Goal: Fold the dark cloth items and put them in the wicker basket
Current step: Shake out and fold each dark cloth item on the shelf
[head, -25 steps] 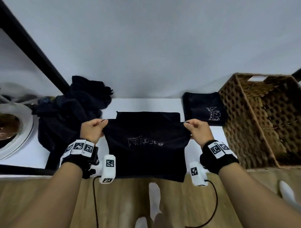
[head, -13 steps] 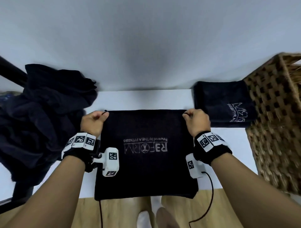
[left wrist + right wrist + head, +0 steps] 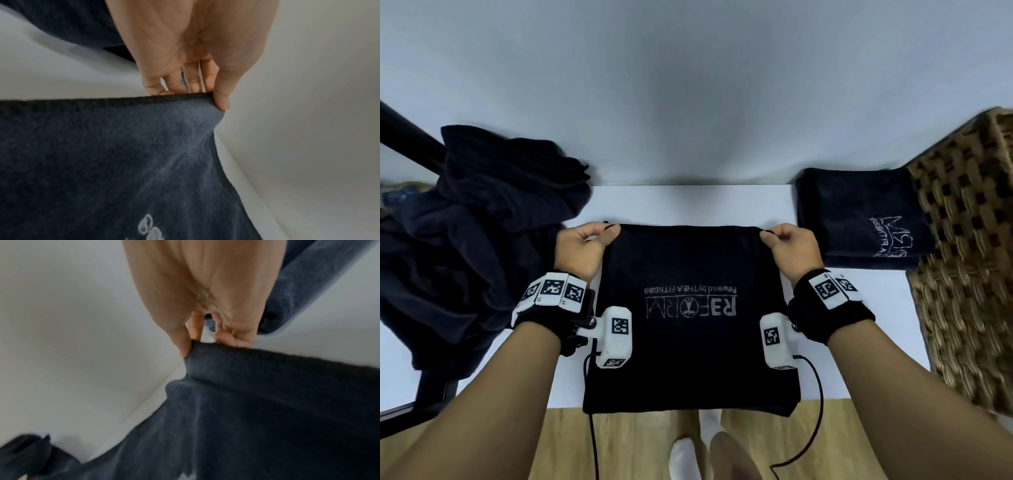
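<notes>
A dark towel (image 3: 688, 342) with pale lettering lies spread on the white table (image 3: 688, 202), its near edge hanging slightly over the table's front. My left hand (image 3: 585, 245) pinches its far left corner, and my right hand (image 3: 789, 245) pinches the far right corner. The left wrist view shows my left hand (image 3: 197, 78) with the thumb and fingers clamped on the dark towel (image 3: 123, 162) at its hem. In the right wrist view my right hand (image 3: 205, 321) pinches the dark towel (image 3: 267, 402) at its corner. A folded dark towel (image 3: 859, 219) lies next to the wicker basket (image 3: 969, 274) at the right.
A heap of crumpled dark cloths (image 3: 469, 240) covers the table's left side, next to a black post (image 3: 404, 137). A grey wall (image 3: 688, 85) rises right behind the table. Wooden floor (image 3: 637, 445) and my feet show below the front edge.
The towel was held up by its two corners and folded over; now it lies flat on the table with the far edge laid further back. Both hands still pinch the corners.
</notes>
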The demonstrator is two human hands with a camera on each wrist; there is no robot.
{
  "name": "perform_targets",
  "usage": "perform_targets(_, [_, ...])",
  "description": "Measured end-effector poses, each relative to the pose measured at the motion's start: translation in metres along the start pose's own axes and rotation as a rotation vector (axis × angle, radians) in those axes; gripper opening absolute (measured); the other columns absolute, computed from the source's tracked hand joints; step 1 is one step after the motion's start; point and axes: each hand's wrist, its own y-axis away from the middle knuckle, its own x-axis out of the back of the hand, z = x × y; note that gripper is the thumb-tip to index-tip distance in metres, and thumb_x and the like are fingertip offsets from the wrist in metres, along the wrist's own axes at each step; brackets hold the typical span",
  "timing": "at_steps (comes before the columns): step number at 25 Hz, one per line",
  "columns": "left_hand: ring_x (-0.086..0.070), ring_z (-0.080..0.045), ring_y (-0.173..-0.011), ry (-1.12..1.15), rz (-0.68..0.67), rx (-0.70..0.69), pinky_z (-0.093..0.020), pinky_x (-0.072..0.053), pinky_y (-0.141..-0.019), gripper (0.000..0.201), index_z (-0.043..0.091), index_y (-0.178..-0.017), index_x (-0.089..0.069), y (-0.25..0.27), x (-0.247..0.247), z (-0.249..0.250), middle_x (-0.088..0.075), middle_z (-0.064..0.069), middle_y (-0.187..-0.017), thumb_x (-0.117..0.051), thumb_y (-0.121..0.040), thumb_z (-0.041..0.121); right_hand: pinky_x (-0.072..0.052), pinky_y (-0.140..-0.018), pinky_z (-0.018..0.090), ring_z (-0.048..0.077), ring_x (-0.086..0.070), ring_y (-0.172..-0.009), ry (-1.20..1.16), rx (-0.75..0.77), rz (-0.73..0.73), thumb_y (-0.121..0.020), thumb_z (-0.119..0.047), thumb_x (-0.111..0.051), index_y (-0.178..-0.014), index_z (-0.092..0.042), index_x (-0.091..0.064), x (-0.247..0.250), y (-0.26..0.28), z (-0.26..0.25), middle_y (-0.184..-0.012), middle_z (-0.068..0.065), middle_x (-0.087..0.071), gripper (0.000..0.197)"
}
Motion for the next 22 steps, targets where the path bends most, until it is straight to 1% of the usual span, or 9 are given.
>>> perform_targets(3, [-0.066, -0.029, -0.094, 0.042, 0.020, -0.034, -0.048, -0.049, -0.098, 0.021, -0.001, -0.093, -0.072, 0.008, 0.003, 0.010, -0.070, -0.020, -0.099, -0.074, -0.082, 0.017, -0.053, -0.091, 0.042, 0.017, -0.064, -0.079, -0.082, -0.019, -0.085, -0.084, -0.020, -0.070, -0.069, -0.020, -0.067, 0.002, 0.003, -0.002, -0.077, 0.001, -0.069, 0.015])
perform_targets(5, [-0.066, -0.033, -0.101, 0.097, 0.040, -0.041, -0.045, -0.050, -0.098, 0.020, 0.002, -0.096, -0.072, 0.018, 0.008, 0.021, -0.070, -0.020, -0.101, -0.073, -0.082, 0.016, -0.054, -0.089, 0.039, 0.017, -0.065, -0.080, -0.088, 0.047, -0.042, -0.084, -0.021, -0.070, -0.072, -0.020, -0.069, 0.013, 0.013, -0.011, -0.079, 0.000, -0.070, 0.012])
perform_targets(7, [-0.069, -0.028, -0.094, 0.198, 0.049, -0.046, -0.038, -0.053, -0.089, 0.015, 0.005, -0.095, -0.072, 0.031, 0.018, 0.036, -0.072, -0.016, -0.095, -0.072, -0.082, 0.013, -0.052, -0.082, 0.034, 0.016, -0.064, -0.080, -0.083, 0.142, 0.002, -0.085, -0.024, -0.069, -0.077, -0.021, -0.069, 0.033, 0.027, -0.023, -0.080, -0.002, -0.070, 0.008])
perform_targets(9, [-0.070, -0.021, -0.084, 0.323, 0.047, -0.072, -0.032, -0.054, -0.082, 0.009, 0.006, -0.092, -0.072, 0.052, 0.031, 0.058, -0.074, -0.009, -0.084, -0.070, -0.084, 0.009, -0.049, -0.073, 0.033, 0.012, -0.059, -0.069, -0.107, 0.233, 0.014, -0.084, -0.027, -0.068, -0.074, -0.024, -0.068, 0.059, 0.047, -0.041, -0.073, -0.005, -0.067, 0.010])
perform_targets(12, [-0.069, -0.020, -0.082, 0.526, 0.025, -0.136, -0.032, -0.055, -0.085, 0.010, 0.000, -0.093, -0.070, 0.089, 0.060, 0.099, -0.074, -0.008, -0.080, -0.065, -0.085, 0.003, -0.046, -0.068, 0.030, 0.008, -0.055, -0.063, -0.161, 0.335, 0.042, -0.086, -0.020, -0.068, -0.073, -0.025, -0.068, 0.105, 0.088, -0.074, -0.071, -0.003, -0.066, 0.013])
perform_targets(14, [-0.069, -0.019, -0.081, 0.556, 0.000, -0.186, -0.029, -0.055, -0.084, 0.010, -0.001, -0.094, -0.070, 0.112, 0.080, 0.127, -0.074, -0.008, -0.081, -0.063, -0.086, 0.003, -0.045, -0.066, 0.026, 0.002, -0.053, -0.058, -0.179, 0.406, 0.065, -0.086, -0.015, -0.067, -0.072, -0.025, -0.067, 0.134, 0.114, -0.096, -0.066, -0.009, -0.064, 0.017])
perform_targets(16, [-0.069, -0.017, -0.081, 0.542, -0.027, -0.255, -0.026, -0.055, -0.082, 0.010, 0.003, -0.087, -0.073, 0.138, 0.104, 0.158, -0.074, -0.006, -0.081, -0.063, -0.086, 0.003, -0.046, -0.064, 0.023, 0.000, -0.052, -0.054, -0.182, 0.478, 0.080, -0.086, -0.012, -0.068, -0.071, -0.024, -0.067, 0.163, 0.143, -0.120, -0.060, -0.013, -0.063, 0.019])
perform_targets(19, [-0.069, -0.013, -0.075, 0.513, -0.054, -0.393, -0.022, -0.054, -0.076, 0.023, 0.010, -0.072, -0.076, 0.177, 0.139, 0.207, -0.074, -0.002, -0.076, -0.062, -0.085, -0.002, -0.048, -0.068, 0.018, 0.003, -0.056, -0.064, -0.187, 0.600, 0.079, -0.085, -0.012, -0.068, -0.074, -0.021, -0.070, 0.209, 0.186, -0.160, -0.066, -0.016, -0.067, 0.014])
perform_targets(22, [-0.068, -0.012, -0.076, 0.455, -0.029, -0.525, -0.024, -0.053, -0.082, 0.028, 0.016, -0.066, -0.077, 0.212, 0.168, 0.254, -0.074, 0.003, -0.074, -0.065, -0.082, -0.003, -0.047, -0.069, 0.010, 0.000, -0.057, -0.066, -0.206, 0.717, 0.087, -0.085, -0.009, -0.067, -0.076, -0.017, -0.070, 0.249, 0.228, -0.198, -0.066, -0.015, -0.068, 0.013])
